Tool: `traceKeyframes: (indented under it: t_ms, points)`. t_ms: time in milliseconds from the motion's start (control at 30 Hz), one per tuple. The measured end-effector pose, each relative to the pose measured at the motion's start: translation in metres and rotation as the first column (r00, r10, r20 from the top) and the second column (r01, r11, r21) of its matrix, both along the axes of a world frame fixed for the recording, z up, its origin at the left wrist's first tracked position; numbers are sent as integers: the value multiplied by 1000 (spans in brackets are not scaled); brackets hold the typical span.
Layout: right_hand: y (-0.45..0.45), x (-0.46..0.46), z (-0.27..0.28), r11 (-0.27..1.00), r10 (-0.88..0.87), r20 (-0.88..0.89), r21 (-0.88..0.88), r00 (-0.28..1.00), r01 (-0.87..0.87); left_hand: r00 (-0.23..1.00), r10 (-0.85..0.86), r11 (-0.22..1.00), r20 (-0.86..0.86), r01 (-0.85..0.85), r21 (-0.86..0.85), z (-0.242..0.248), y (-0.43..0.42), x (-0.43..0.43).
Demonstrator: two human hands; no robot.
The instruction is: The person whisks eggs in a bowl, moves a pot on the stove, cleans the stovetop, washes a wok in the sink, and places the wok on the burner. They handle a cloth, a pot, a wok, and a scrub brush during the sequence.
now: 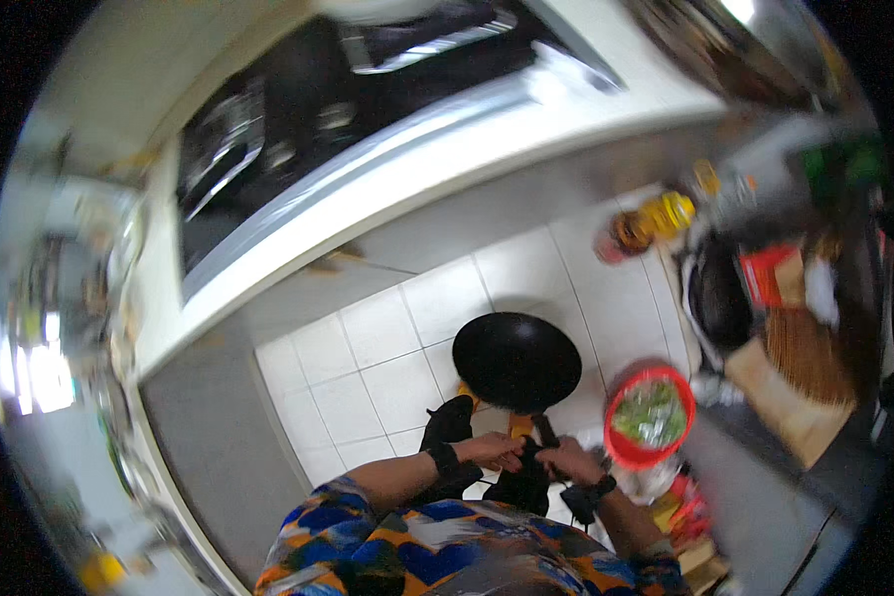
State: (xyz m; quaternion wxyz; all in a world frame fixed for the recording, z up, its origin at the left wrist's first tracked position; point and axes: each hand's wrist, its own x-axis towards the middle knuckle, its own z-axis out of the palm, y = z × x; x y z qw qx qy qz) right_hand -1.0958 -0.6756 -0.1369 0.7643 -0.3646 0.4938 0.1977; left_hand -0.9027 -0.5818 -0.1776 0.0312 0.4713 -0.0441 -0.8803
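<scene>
A black wok (pixel 518 361) is held out over the tiled floor, its dark handle (pixel 544 430) pointing back towards my body. My right hand (pixel 572 460) is closed around the end of that handle. Just left of it, my left hand (pixel 495 451) has its fingers bent at the handle's side, by a dark thing that may be cloth or clothing; blur hides what the fingers hold. Both wrists wear black bands.
A gas hob (pixel 290 104) is set in the white counter (pixel 447 160) ahead. On the floor at right stands a red basin (pixel 617 439) with greens in it. Beyond it are yellow-capped bottles (pixel 667 216), a cardboard piece (pixel 771 402) and plastic bags (pixel 689 510).
</scene>
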Motion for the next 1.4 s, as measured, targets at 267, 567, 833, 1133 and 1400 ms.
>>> traceKeyframes:
  t_ms: [267,567,833,1133,1400]
  points:
    - [-56,33,86,773,626,266,-332,732,-540,547,828,538,-124,-837,-99,98,-4,-64]
    - [-61,131,143,375,923,279,-496,265,-783,-218,939,-285,-267,-926,-248,142,-3,-59]
    - [93,241,196,103,977,212,-470,1,-877,-478,652,-697,-589,-684,-217,172,137,-2]
    - [278,340,282,-35,918,217,-788,-331,-615,-653,560,-751,-509,-141,-645,263,291,74]
    - [390,420,319,319,627,521,-850,-579,-419,-800,481,-583,-358,12,-812,322,399,148]
